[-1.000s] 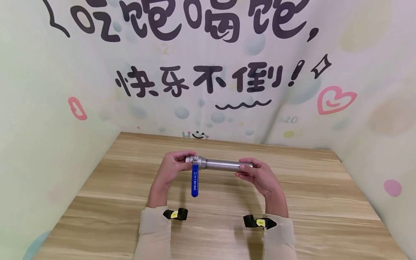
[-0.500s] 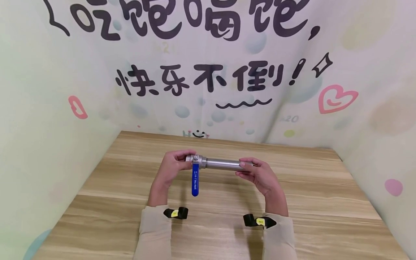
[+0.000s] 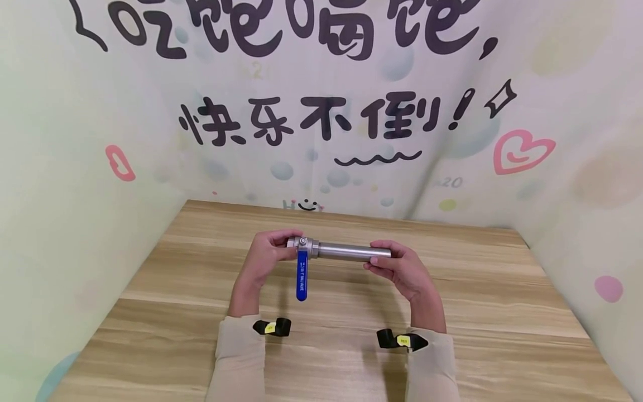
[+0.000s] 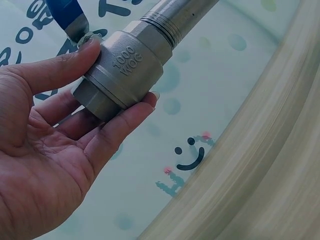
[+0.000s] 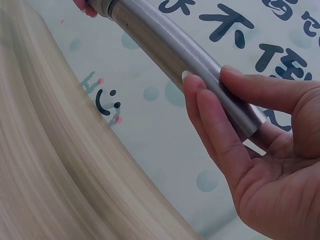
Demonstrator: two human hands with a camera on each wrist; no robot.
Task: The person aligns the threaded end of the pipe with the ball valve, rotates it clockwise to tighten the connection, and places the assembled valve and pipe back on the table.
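A metal ball valve (image 3: pixel 309 247) with a blue lever handle (image 3: pixel 302 276) is joined to a straight steel pipe (image 3: pixel 351 252). My left hand (image 3: pixel 265 254) grips the valve's free end between thumb and fingers. The lever points toward me. In the left wrist view, raised lettering marks the valve body (image 4: pixel 125 67), and threads (image 4: pixel 162 27) show where the pipe enters it. My right hand (image 3: pixel 404 268) holds the pipe's other end, thumb on one side and fingers on the other (image 5: pixel 220 135). The two hands hold the assembly level above the table.
A wood-grain table (image 3: pixel 321 346) lies beneath the hands. Behind it hangs a pale printed backdrop (image 3: pixel 311 178) with dark lettering, and side panels stand at left and right. Each sleeve carries a black wrist mount (image 3: pixel 273 327) with a yellow label.
Both hands keep hold of the valve and pipe in nearly the same place. The right thumb has shifted on the pipe, back toward its end. The view has tilted slightly.
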